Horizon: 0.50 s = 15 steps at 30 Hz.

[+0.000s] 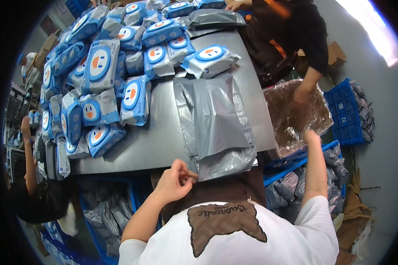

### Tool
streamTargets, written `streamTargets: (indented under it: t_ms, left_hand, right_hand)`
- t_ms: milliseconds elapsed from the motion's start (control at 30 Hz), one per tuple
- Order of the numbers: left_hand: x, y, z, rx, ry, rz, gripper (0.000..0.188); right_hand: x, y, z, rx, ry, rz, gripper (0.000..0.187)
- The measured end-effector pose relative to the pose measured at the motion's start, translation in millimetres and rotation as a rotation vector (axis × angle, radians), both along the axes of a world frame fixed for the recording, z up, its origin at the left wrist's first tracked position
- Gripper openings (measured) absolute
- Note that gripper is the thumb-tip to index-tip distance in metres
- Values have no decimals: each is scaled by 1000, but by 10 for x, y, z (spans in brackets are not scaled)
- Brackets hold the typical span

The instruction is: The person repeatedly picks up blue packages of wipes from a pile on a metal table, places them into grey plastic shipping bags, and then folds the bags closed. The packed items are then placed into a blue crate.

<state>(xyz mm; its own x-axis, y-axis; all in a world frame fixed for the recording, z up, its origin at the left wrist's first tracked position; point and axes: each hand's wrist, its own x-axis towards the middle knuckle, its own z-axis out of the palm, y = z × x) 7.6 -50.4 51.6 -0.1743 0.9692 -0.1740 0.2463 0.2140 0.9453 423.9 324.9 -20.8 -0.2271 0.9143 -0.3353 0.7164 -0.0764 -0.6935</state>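
Left hand (174, 181) is closed in a pinch on the near left corner of the stack of grey mailer bags (216, 121), thumb and forefinger meeting at the corner and the remaining fingers curled under. Left forearm rises from the lower edge of the picture, elbow bent, wrist turned inward toward the stack. The stack lies flat on the steel table (161, 132), at its near edge, slightly overhanging, directly in front of the person.

Judgement: the step in hand appears to be separating or lifting one bag from the stack. To do it well, the pinch should catch only the top layer at the corner; the film looks slick and the layers may cling, so a light rub between thumb and forefinger before lifting would help.

Left of the stack, blue-and-white wipe packs (99, 66) are heaped across the table, some upright, some lying flat. One wipe pack (210, 59) lies just beyond the far end of the stack.

Right of the stack, right hand (311, 136) reaches out with the arm nearly straight, at the rim of a clear plastic liner bag (292, 117). Whether it grips the film or only touches it cannot be told. Beyond the liner, a co-worker's hand (301, 93) also rests on the film. A blue crate (342, 115) stands farther right
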Motion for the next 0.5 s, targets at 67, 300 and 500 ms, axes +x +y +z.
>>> streamTargets:
  t_ms: [67,300,500]
  left_hand:
    - [-153,52,-8,122,537,-3,39]
    - [-286,746,132,723,1066,-420,41]
    - [-416,902,11,864,822,-615,13]
  right_hand:
    - [-437,-214,263,248,-363,87,36]
    - [-1838,-1327,786,1317,46,1241,41]
    - [-1968,-1239,697,1019,375,1249,7]
